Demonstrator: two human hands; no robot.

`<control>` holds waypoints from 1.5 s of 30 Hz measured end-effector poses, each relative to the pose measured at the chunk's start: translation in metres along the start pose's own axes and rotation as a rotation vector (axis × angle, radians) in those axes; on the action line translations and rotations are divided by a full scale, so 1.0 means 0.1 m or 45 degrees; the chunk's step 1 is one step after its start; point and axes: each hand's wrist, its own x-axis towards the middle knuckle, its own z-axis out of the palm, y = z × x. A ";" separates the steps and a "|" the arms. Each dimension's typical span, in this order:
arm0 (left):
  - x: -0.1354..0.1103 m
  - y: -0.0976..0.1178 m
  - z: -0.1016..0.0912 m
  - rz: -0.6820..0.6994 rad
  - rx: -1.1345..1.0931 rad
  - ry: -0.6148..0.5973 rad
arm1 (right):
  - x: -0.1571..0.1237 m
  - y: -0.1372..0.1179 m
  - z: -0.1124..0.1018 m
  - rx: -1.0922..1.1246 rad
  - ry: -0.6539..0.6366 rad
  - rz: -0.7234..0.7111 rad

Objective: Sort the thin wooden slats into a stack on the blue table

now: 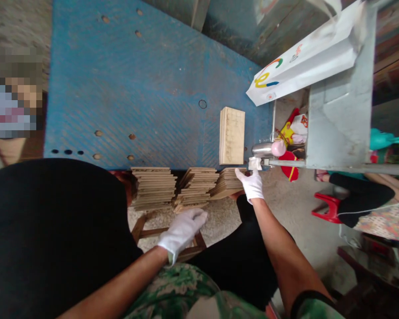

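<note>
My left hand, in a white glove, is just below the middle stack of thin wooden boards. Its fingers stretch to the right and hold nothing that I can see. My right hand, also gloved, reaches to the table's front edge, beside the right stack of boards. Its thumb and fingers are spread, with nothing visible between them. A left stack of boards stands in the same row, in front of the blue table. On the table's right part lies a small pile of pale boards.
A white paper bag leans at the table's right end, near a grey metal cabinet. A metal cup and a pink round thing are close to my right hand. Another person sits near a red stool.
</note>
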 end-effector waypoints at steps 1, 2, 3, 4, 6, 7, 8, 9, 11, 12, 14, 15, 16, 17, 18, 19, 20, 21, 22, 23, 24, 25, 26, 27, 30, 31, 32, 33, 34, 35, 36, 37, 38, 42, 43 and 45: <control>0.00 0.00 0.01 0.016 0.002 0.000 | -0.10 0.08 0.01 -0.004 -0.043 0.046; 0.00 -0.01 0.01 0.035 0.005 0.001 | -0.19 0.16 0.03 -0.013 -0.079 0.075; 0.01 -0.01 0.02 0.046 0.006 0.008 | -0.26 0.22 0.06 -0.029 -0.103 0.079; 0.01 -0.02 0.03 0.049 0.006 0.011 | -0.33 0.28 0.11 -0.048 -0.113 0.058; 0.03 -0.05 0.05 0.045 -0.001 0.014 | -0.44 0.37 0.22 -0.104 -0.109 0.000; 0.04 -0.07 0.06 0.046 -0.006 0.010 | -0.48 0.40 0.29 -0.142 -0.099 -0.005; 0.05 -0.09 0.06 0.048 -0.013 0.010 | -0.52 0.43 0.35 -0.180 -0.092 0.006; 0.07 -0.11 0.07 0.052 -0.021 0.017 | -0.55 0.45 0.41 -0.215 -0.088 0.022; 0.09 -0.14 0.07 0.069 -0.044 0.037 | -0.60 0.46 0.52 -0.269 -0.084 0.058; 0.09 -0.15 0.07 0.075 -0.061 0.039 | -0.61 0.46 0.57 -0.278 -0.074 0.075; 0.11 -0.16 0.06 0.077 -0.087 0.034 | -0.63 0.44 0.66 -0.265 -0.023 0.107; 0.11 -0.16 0.05 0.072 -0.085 0.028 | -0.63 0.44 0.69 -0.253 0.017 0.119; 0.12 -0.15 0.05 0.066 -0.077 0.027 | -0.63 0.43 0.72 -0.244 0.058 0.125; 0.12 -0.15 0.05 0.061 -0.071 0.029 | -0.64 0.43 0.73 -0.238 0.090 0.122; 0.12 -0.15 0.05 0.053 -0.068 0.030 | -0.64 0.43 0.75 -0.235 0.112 0.115; 0.13 -0.15 0.04 0.041 -0.067 0.026 | -0.64 0.44 0.75 -0.229 0.125 0.108; 0.13 -0.15 0.05 0.025 -0.066 0.020 | -0.64 0.44 0.75 -0.219 0.129 0.105; 0.13 -0.16 0.05 0.011 -0.062 0.015 | -0.64 0.45 0.74 -0.206 0.126 0.106; 0.13 -0.16 0.05 0.001 -0.053 0.008 | -0.64 0.46 0.73 -0.192 0.121 0.112; 0.13 -0.16 0.05 0.000 -0.042 0.003 | -0.64 0.46 0.72 -0.180 0.116 0.118; 0.12 -0.16 0.05 0.007 -0.035 0.001 | -0.64 0.47 0.71 -0.173 0.115 0.119; 0.12 -0.16 0.05 0.017 -0.033 0.000 | -0.64 0.47 0.69 -0.170 0.118 0.116; 0.11 -0.16 0.04 0.024 -0.031 0.000 | -0.64 0.47 0.68 -0.170 0.126 0.112; 0.11 -0.15 0.04 0.029 -0.026 0.004 | -0.65 0.47 0.66 -0.174 0.134 0.108; 0.10 -0.13 0.04 0.041 0.026 0.016 | -0.69 0.45 0.59 -0.210 0.166 0.088; 0.10 -0.12 0.04 0.051 0.051 0.023 | -0.71 0.44 0.55 -0.227 0.176 0.074; 0.11 -0.11 0.04 0.061 0.076 0.035 | -0.73 0.42 0.51 -0.242 0.182 0.053; 0.11 -0.11 0.05 0.069 0.103 0.047 | -0.75 0.39 0.46 -0.250 0.183 0.027; 0.12 -0.10 0.06 0.078 0.134 0.057 | -0.78 0.35 0.40 -0.249 0.175 0.002; 0.12 -0.10 0.06 0.093 0.170 0.071 | -0.80 0.31 0.34 -0.243 0.160 -0.020; 0.12 -0.09 0.07 0.115 0.213 0.082 | -0.84 0.27 0.27 -0.236 0.146 -0.037; 0.12 -0.08 0.08 0.141 0.265 0.087 | -0.88 0.22 0.21 -0.231 0.138 -0.052; 0.11 -0.07 0.09 0.169 0.322 0.097 | -0.93 0.17 0.14 -0.228 0.137 -0.067; 0.07 -0.07 0.10 0.291 0.567 0.137 | -1.24 -0.03 -0.13 -0.209 0.287 -0.126; 0.06 -0.08 0.11 0.323 0.618 0.136 | -1.34 -0.08 -0.20 -0.198 0.341 -0.156; 0.04 -0.11 0.11 0.382 0.707 0.129 | -1.56 -0.16 -0.34 -0.177 0.428 -0.244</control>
